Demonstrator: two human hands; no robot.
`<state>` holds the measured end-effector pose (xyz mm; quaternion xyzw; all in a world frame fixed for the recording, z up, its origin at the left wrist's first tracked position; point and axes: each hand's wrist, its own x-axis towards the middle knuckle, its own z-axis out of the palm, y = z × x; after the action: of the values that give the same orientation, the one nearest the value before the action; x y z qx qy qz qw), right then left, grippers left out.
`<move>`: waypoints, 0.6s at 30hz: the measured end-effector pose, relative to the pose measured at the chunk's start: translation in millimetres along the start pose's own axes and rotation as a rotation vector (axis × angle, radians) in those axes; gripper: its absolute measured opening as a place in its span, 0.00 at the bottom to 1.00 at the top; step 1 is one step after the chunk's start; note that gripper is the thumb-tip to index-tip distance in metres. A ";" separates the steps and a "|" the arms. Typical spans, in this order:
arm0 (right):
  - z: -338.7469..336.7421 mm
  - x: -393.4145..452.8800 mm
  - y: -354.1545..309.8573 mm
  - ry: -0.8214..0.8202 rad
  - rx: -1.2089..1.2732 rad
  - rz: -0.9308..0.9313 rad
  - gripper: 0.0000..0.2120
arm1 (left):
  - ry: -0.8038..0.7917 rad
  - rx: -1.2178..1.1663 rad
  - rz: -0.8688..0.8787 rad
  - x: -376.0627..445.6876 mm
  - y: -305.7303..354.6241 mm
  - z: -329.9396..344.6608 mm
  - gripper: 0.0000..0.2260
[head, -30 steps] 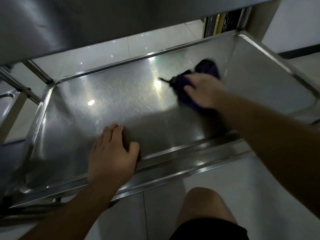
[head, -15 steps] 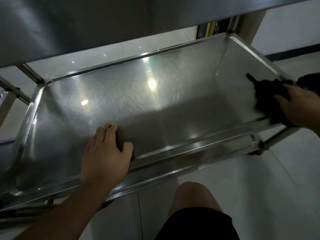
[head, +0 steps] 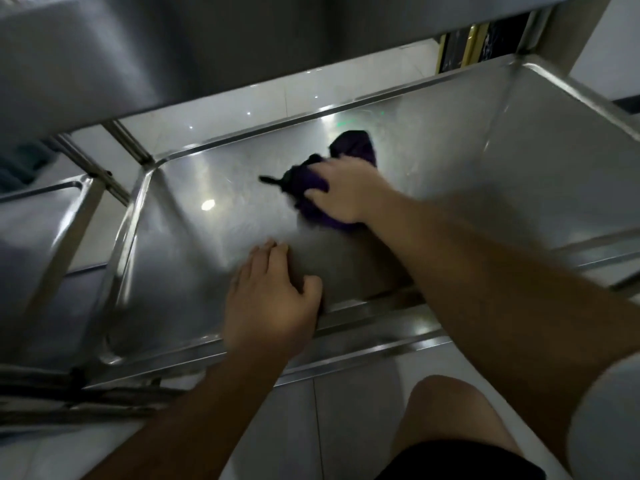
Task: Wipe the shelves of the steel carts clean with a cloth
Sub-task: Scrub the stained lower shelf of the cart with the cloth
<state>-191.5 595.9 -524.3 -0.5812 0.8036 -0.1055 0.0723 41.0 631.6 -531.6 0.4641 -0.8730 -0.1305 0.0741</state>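
Note:
The lower steel shelf (head: 207, 258) of a cart fills the middle of the head view, a shallow tray with raised rims. A dark purple cloth (head: 353, 147) lies bunched on the shelf toward its far middle. My right hand (head: 346, 192) presses down on the cloth, fingers curled over it. My left hand (head: 273, 303) rests on the shelf's near rim, thumb hooked over the edge and fingers lying inside the tray.
The upper shelf (head: 173, 46) of the same cart hangs overhead across the top. A second steel cart's shelf (head: 38, 230) stands close on the left. Pale floor tiles (head: 346, 427) and my bare knee (head: 446, 407) are below the near rim.
My right hand swept the cloth from the shelf's middle to its right end and has come back to the far middle. My left hand stayed on the near rim.

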 end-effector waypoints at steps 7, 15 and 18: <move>-8.8 -62.2 46.3 -0.004 0.156 -0.119 0.24 | 0.011 -0.021 0.001 0.6 -4.1 3.5 0.30; -53.4 -147.3 192.4 0.067 0.100 0.680 0.28 | 0.035 -0.033 0.020 -2.3 -8.2 7.8 0.30; -39.9 -173.8 158.9 0.037 0.069 0.681 0.30 | 0.026 -0.022 0.031 -1.9 -6.3 6.2 0.32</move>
<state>-292.5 812.3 -527.2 -0.2748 0.9487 -0.1128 0.1082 45.4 630.8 -539.4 0.4513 -0.8775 -0.1331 0.0926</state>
